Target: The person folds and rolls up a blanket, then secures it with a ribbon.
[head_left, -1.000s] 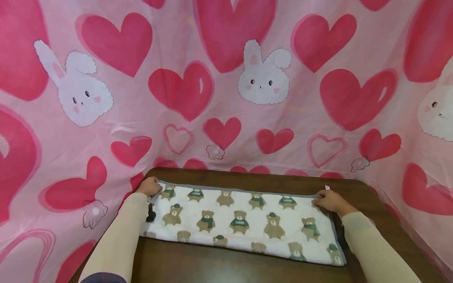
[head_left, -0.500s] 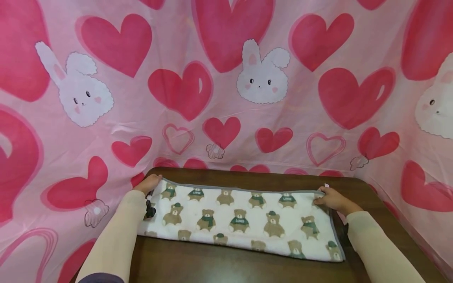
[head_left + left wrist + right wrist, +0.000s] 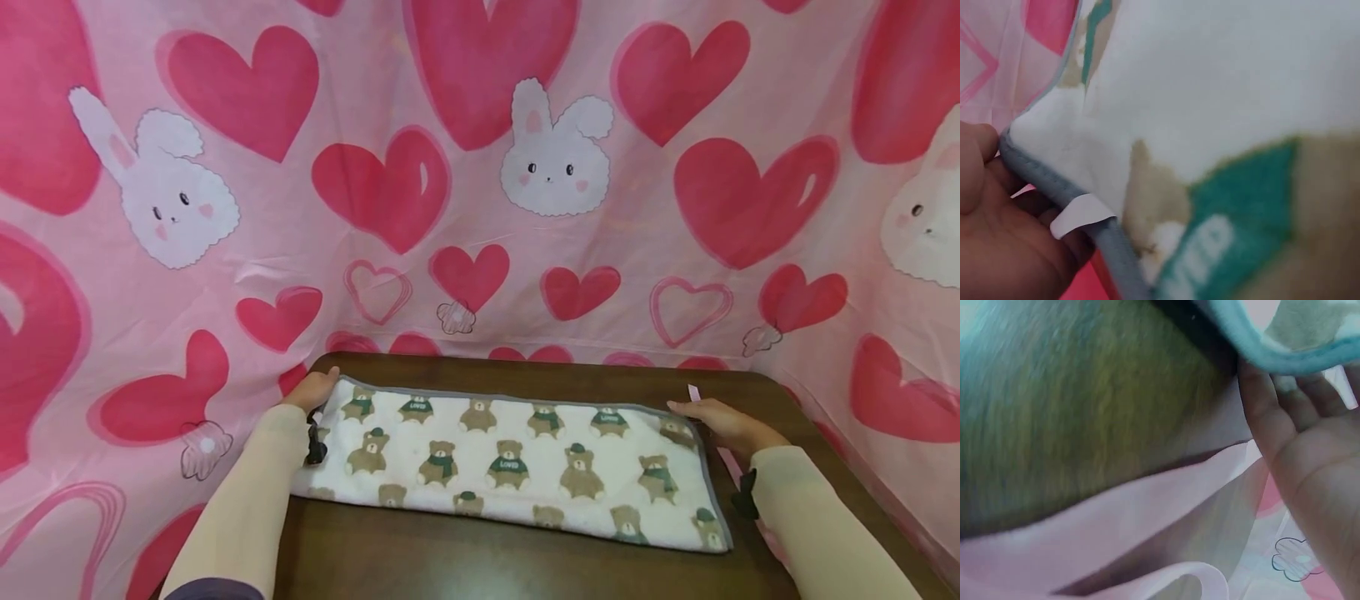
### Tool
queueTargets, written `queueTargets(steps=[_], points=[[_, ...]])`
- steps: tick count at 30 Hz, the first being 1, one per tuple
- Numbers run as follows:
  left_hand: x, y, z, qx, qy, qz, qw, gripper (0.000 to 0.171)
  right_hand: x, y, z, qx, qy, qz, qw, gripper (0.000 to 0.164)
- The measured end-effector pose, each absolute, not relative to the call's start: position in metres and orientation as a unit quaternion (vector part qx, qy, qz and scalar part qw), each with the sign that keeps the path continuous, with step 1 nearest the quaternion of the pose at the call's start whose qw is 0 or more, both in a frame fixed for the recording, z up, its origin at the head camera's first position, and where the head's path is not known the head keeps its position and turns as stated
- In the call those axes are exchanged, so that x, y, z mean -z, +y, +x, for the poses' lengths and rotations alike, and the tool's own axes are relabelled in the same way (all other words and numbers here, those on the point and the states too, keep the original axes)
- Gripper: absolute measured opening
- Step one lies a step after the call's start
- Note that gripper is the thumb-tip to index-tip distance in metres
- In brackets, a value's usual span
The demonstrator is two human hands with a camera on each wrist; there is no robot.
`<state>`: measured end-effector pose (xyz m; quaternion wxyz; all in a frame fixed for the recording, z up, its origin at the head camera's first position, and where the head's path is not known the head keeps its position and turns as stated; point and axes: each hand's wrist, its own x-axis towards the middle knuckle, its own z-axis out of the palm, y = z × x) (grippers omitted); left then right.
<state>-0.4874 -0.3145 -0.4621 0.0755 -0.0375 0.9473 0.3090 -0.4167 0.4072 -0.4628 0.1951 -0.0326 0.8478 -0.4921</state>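
A white towel printed with brown bears and edged in grey lies folded into a long strip. At its far left corner my left hand pinches the grey edging, thumb at the corner and fingers beneath. A small white tag sticks out beside those fingers. By the far right corner is my right hand, its fingers extended. In the right wrist view the right fingers lie straight under the towel's edge. The right thumb is hidden there.
The towel is on a dark brown wooden table. A pink strap runs beside the right hand. Behind and on both sides hangs a pink cloth with hearts and rabbits.
My right fingers have loosened from the far right corner and moved slightly right, uncovering a bear print there. My left hand has shifted slightly left and up, still holding its corner.
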Motion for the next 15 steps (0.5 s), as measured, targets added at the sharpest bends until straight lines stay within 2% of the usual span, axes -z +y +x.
queueTargets(steps=[3, 7, 15], points=[[0.464, -0.312, -0.486, -0.340, 0.937, -0.054, 0.066, 0.064, 0.464, 0.408, -0.417, 0.464, 0.866, -0.014, 0.188, 0.058], [0.469, -0.312, -0.485, -0.375, 0.924, -0.060, 0.048, 0.056, 0.469, 0.408, -0.416, 0.433, 0.891, 0.002, 0.139, 0.050], [0.474, -0.316, -0.481, -0.368, 0.928, -0.047, -0.031, 0.042, 0.474, 0.410, -0.413, 0.475, 0.872, 0.020, 0.113, 0.040]])
